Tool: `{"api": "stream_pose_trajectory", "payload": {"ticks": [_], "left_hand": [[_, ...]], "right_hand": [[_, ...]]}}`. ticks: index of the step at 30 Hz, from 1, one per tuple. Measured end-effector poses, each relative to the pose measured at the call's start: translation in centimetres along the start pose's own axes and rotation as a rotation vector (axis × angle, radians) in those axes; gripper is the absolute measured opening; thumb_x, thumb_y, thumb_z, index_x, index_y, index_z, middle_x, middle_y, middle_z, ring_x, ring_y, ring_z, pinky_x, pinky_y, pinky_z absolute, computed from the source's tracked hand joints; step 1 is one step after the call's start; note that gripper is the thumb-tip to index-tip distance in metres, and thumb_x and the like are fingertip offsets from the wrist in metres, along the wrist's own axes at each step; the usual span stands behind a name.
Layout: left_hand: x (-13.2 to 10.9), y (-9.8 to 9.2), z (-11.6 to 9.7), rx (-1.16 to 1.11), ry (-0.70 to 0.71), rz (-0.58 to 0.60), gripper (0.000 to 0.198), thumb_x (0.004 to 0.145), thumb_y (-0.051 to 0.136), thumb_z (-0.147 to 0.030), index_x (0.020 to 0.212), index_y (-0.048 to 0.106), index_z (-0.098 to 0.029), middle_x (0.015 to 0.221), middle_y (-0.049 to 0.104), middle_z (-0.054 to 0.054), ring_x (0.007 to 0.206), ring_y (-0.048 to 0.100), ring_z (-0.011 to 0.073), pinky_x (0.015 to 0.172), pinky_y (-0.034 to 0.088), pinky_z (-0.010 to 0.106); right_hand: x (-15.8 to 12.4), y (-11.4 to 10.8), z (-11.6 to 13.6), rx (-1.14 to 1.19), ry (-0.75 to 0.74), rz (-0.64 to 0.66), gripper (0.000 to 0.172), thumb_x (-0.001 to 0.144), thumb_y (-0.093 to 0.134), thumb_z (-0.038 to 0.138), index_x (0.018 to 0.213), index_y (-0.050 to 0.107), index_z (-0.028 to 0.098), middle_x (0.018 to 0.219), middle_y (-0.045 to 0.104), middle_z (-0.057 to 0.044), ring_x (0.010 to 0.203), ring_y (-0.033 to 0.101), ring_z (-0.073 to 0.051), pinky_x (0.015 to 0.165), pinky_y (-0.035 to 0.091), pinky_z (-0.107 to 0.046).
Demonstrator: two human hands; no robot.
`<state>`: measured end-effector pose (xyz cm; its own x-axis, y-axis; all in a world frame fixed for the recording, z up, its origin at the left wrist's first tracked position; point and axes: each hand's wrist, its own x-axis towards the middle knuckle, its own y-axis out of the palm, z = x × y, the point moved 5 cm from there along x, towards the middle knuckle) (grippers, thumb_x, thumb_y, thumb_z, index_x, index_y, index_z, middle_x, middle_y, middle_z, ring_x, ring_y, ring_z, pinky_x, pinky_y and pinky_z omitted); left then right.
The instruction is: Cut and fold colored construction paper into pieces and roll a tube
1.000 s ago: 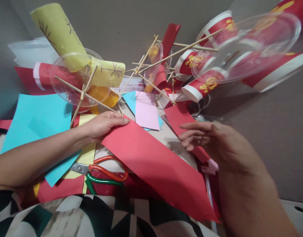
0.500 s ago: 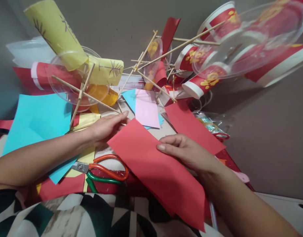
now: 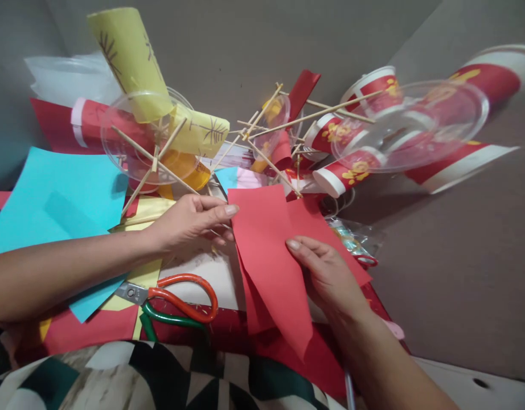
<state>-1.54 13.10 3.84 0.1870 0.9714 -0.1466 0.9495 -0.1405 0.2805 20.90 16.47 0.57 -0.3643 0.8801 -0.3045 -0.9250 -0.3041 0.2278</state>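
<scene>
My right hand (image 3: 331, 273) pinches a strip of red paper (image 3: 266, 245) at its right edge, thumb in front and fingers behind. The paper stands tilted, its lower end curling, with another red layer visible behind it. At the upper left edge, my left hand (image 3: 198, 222) grips the sheet, thumb tip on its front; the other fingertips are partly hidden. Below that hand lie scissors (image 3: 181, 302) with one orange and one green handle, blades partly covered by paper. A second red sheet (image 3: 318, 222) lies behind my right hand.
Blue paper (image 3: 61, 199) lies at left. Behind stands a stick frame (image 3: 245, 135) with clear plastic discs, yellow paper tubes (image 3: 130, 62) and red-white paper cups (image 3: 352, 171). A pink-and-blue paper piece (image 3: 249, 177) and a plastic packet (image 3: 352, 236) lie nearby.
The red paper has swung more upright between my hands. My left hand has moved to its edge and taken hold, its thumb now on the front. The camera view has shifted slightly.
</scene>
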Motion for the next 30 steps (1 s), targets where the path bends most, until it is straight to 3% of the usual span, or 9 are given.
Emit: {"api": "stream_pose_trajectory", "payload": {"ticks": [4,8,13,16,21,27,30], "left_hand": [[-0.2,-0.4,0.4,0.063,0.006,-0.043,0.033,0.077,0.079,-0.046,0.085,0.072,-0.015,0.08,0.074,0.004,0.065,0.068,0.0117,0.06,0.055,0.021],[-0.4,-0.5,-0.1,0.137,0.105,-0.065,0.032,0.08,0.076,-0.045,0.081,0.072,-0.013,0.072,0.071,0.004,0.059,0.063,0.0096,0.058,0.051,0.02],[-1.0,0.0,-1.2,0.264,0.224,-0.078,0.03,0.085,0.07,-0.038,0.073,0.071,-0.011,0.061,0.065,0.001,0.055,0.056,0.008,0.054,0.046,0.018],[-1.5,0.6,-1.4,0.352,0.261,-0.085,0.034,0.088,0.067,-0.037,0.064,0.067,-0.012,0.058,0.061,0.0,0.055,0.054,0.0084,0.052,0.043,0.018],[-2.0,1.3,-0.6,0.381,0.207,-0.094,0.038,0.088,0.066,-0.04,0.06,0.063,-0.015,0.056,0.057,-0.001,0.052,0.049,0.0086,0.048,0.039,0.02],[-2.2,1.4,-0.9,0.517,0.222,-0.107,0.037,0.089,0.065,-0.041,0.061,0.065,-0.017,0.056,0.058,-0.001,0.054,0.049,0.0103,0.051,0.041,0.021],[-2.6,1.5,-1.5,0.626,0.273,-0.124,0.037,0.089,0.064,-0.039,0.06,0.065,-0.017,0.055,0.058,-0.001,0.055,0.049,0.0107,0.051,0.041,0.021]], "right_hand": [[-0.2,-0.3,-0.5,-0.067,-0.051,0.047,0.018,0.073,0.085,0.04,0.073,0.076,0.024,0.068,0.072,0.002,0.061,0.064,-0.011,0.063,0.054,-0.021],[-0.2,-0.2,-0.8,-0.136,-0.072,0.116,0.019,0.079,0.079,0.044,0.08,0.076,0.025,0.072,0.071,0.001,0.063,0.063,-0.014,0.07,0.055,-0.026],[-0.2,0.2,-0.4,-0.248,-0.192,0.144,0.034,0.08,0.077,0.048,0.063,0.066,0.02,0.058,0.055,0.002,0.055,0.049,-0.011,0.058,0.046,-0.022],[-0.3,-0.1,0.1,-0.258,-0.295,0.088,0.033,0.079,0.077,0.051,0.066,0.068,0.021,0.057,0.051,0.003,0.053,0.043,-0.01,0.054,0.04,-0.022],[-0.5,-0.4,0.6,-0.229,-0.362,-0.023,0.032,0.078,0.075,0.056,0.09,0.077,0.026,0.068,0.061,0.0,0.062,0.052,-0.015,0.064,0.046,-0.027],[-0.9,1.5,2.0,-0.202,-0.423,-0.027,0.037,0.076,0.075,0.059,0.071,0.071,0.023,0.06,0.053,0.002,0.057,0.045,-0.012,0.057,0.042,-0.025],[-1.3,2.8,3.0,-0.214,-0.426,-0.016,0.041,0.076,0.075,0.06,0.064,0.067,0.021,0.062,0.055,0.001,0.058,0.049,-0.013,0.056,0.045,-0.025]]}}
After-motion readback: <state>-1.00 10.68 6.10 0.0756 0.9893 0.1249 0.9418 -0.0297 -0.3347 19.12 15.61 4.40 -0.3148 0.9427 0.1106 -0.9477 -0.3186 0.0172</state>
